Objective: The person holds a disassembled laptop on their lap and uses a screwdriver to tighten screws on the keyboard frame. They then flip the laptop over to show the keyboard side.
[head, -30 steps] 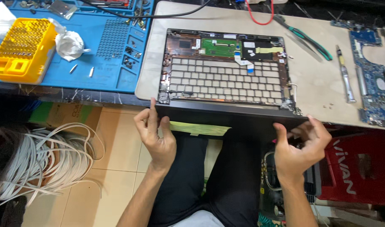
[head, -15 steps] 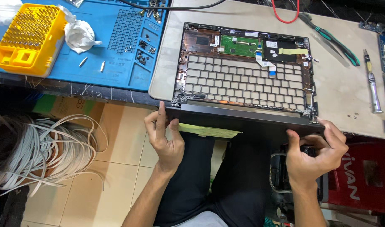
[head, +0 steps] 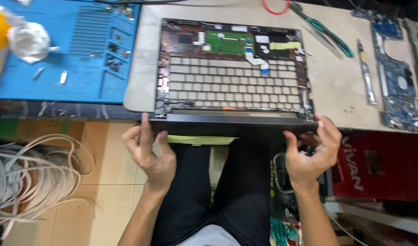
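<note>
White cables (head: 31, 182) coil on the floor at lower left. Above them a blue mat (head: 81, 54) holds small screws in its moulded compartments, beside a crumpled white wad (head: 29, 41); a yellow box is cut off at the left edge. At centre, the laptop shell (head: 234, 73) lies on the desk (head: 332, 86), its near edge overhanging. The left hand (head: 149, 150) has fingers spread against that edge; the right hand (head: 311, 150) curls around the corner. Pliers (head: 327, 32), a screwdriver (head: 366, 73) and a circuit board (head: 398, 77) lie right.
</note>
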